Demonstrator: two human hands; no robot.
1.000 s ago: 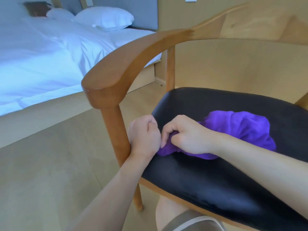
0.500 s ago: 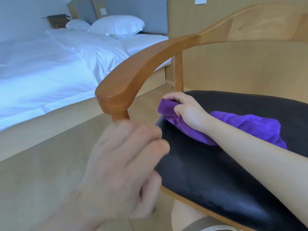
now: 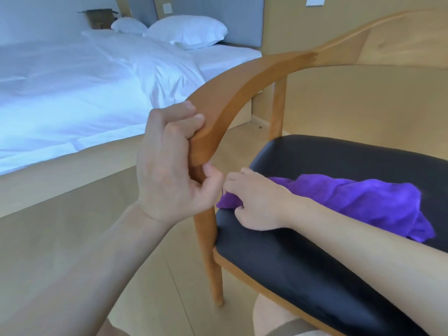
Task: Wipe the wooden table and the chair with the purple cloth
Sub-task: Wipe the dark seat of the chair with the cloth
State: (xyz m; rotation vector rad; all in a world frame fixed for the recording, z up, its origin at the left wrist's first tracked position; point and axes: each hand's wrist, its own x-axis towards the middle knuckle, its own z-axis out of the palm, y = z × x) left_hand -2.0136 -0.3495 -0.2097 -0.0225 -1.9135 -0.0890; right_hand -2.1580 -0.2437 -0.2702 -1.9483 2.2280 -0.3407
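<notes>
A bed (image 3: 72, 93) with white bedding stands on the pale wood floor (image 3: 72, 226). Two white pillows (image 3: 189, 31) lie at the bed's head against a grey headboard (image 3: 232, 18). An open cardboard box (image 3: 99, 18) sits behind the bed, left of the pillows.

Bright, even daylight throughout, strongest at the left, washing the white bed (image 3: 80, 88) into a bluish overexposed glow with little fabric detail. Soft sheen along the top of the wooden armrest (image 3: 242, 76) and faint pale reflections on the black seat (image 3: 315, 275). Only mild shadow beneath the right hand (image 3: 257, 202) and under the seat edge. Strong wide-angle bending at the edges, curving the chair back. Slightly soft near the left forearm at the bottom left; centre reasonably sharp.
</notes>
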